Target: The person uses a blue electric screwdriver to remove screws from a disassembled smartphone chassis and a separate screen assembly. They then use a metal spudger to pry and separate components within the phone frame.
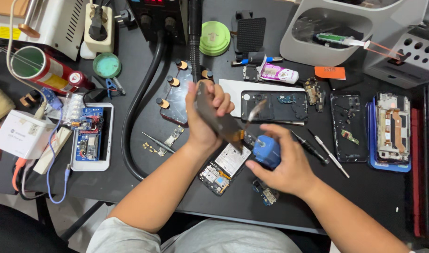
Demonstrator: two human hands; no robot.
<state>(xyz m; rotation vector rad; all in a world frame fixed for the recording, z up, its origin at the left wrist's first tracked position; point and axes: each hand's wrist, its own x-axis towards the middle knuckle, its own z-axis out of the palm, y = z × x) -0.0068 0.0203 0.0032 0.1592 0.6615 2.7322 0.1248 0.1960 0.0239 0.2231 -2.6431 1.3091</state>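
While left hand (204, 117) grips phone panel (219, 119), right hand (282, 164) holds blue tool (267, 151).

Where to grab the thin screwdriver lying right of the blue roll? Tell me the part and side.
Take the screwdriver by its dark lower handle end, coming from above. It lies flat and diagonal on the black table, with bare surface around that end; the upper tip sits near the opened phone.

Left hand (206, 117): raised, fingers curled closed in a grip, forearm bare and angled up from lower left. Right hand (282, 161): just beside it, lower, fingers closed in a grip, wrist bent inward.
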